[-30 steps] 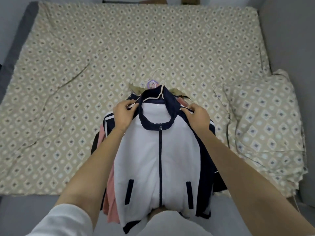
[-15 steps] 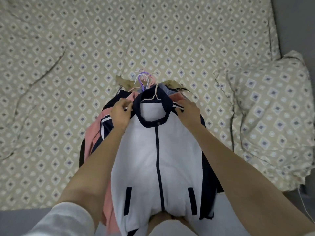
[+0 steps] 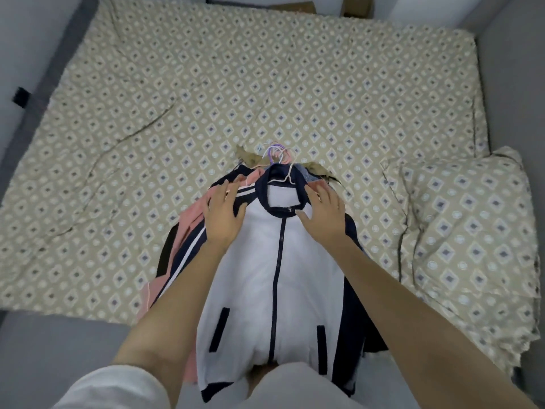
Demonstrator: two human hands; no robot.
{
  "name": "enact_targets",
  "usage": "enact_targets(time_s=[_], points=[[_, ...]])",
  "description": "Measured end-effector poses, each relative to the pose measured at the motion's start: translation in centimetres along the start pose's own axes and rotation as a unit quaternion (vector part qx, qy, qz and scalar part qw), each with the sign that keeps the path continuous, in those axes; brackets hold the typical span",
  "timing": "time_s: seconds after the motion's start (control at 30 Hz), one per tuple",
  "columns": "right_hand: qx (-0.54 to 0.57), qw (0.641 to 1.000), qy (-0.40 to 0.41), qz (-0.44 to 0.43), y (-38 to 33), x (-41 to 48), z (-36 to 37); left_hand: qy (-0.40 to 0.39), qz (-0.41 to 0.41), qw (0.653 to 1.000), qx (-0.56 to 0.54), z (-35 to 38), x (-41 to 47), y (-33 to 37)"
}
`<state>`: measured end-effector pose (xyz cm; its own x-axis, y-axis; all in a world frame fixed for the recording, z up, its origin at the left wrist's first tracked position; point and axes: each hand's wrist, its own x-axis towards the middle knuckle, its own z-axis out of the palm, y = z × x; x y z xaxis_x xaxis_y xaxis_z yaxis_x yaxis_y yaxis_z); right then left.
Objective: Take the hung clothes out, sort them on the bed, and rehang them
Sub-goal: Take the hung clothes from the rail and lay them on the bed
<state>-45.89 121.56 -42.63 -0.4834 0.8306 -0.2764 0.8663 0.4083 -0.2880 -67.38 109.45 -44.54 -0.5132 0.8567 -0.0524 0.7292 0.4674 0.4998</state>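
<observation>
Jacket (image 3: 274, 261) atop clothes pile (image 3: 188, 228) on bed (image 3: 206, 84), pillow (image 3: 466, 231) right

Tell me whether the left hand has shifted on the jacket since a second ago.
Yes. The left hand no longer pinches beside the navy collar. It lies open on the shoulder of the white-and-navy jacket, slightly farther from the collar.

pink garment (image 3: 193, 222) mostly hidden under white jacket (image 3: 259, 276); hanger hooks (image 3: 275, 152) tangled, count unclear

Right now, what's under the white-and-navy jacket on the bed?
Other clothes: a pink garment and a black edge stick out on the left, with tan fabric and hanger hooks beyond the collar. The jacket covers the rest, so the count stays hidden.
</observation>
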Motion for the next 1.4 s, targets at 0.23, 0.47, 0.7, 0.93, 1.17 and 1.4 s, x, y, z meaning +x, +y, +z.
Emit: enact_targets(time_s=[0.23, 0.47, 0.7, 0.93, 1.17, 1.4], points=[[-0.046, 0.986, -0.020, -0.156, -9.0, -4.6, -2.9, 0.089, -0.082, 0.990, 0.069, -7.1, -10.6, -1.0], [-0.090, 0.936, -0.062, -0.334, -20.8, -12.4, -1.4, 0.192, -0.229, 0.951, 0.081, -13.2, -25.6, -4.8], [-0.129, 0.839, -0.102, -0.518, -32.3, -26.1, 2.9, 0.286, -0.407, 0.862, 0.101, -17.5, -45.1, -9.0], [-0.144, 0.717, -0.133, -0.669, -38.3, -46.2, 7.9, 0.353, -0.552, 0.746, 0.121, -17.6, -67.1, -7.7], [-0.152, 0.574, -0.193, -0.781, -37.3, -68.8, 13.2, 0.384, -0.666, 0.623, 0.146, -14.5, -90.2, -1.9], [-0.112, 0.451, -0.213, -0.860, -35.8, -86.8, 15.1, 0.399, -0.746, 0.510, 0.156, -12.5, -106.1, 3.5]])
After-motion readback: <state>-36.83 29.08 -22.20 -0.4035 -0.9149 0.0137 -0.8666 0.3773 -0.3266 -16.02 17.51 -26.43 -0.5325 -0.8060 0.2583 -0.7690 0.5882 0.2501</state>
